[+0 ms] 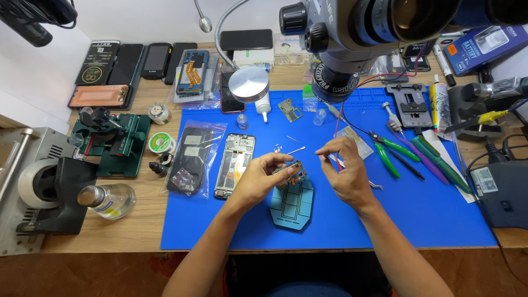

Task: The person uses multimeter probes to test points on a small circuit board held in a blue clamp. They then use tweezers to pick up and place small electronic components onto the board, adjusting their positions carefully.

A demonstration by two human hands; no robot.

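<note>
My left hand [263,175] pinches a small phone circuit board [292,172] above a teal metal holder plate [292,204] on the blue work mat [418,214]. My right hand [344,168] hovers just right of the board with thumb and forefinger curled together; whether it holds a tiny part cannot be seen. An opened phone frame [234,164] lies to the left of my left hand. A cotton swab [296,149] and small loose parts [278,148] lie just beyond the board.
A microscope head [352,38] hangs over the mat's far edge. Green-handled pliers [390,151] and tweezers lie right, near a dark station box [503,195]. A plastic bag with parts [192,159], solder reels, a green jig [113,143] and a glass bottle [110,199] sit left.
</note>
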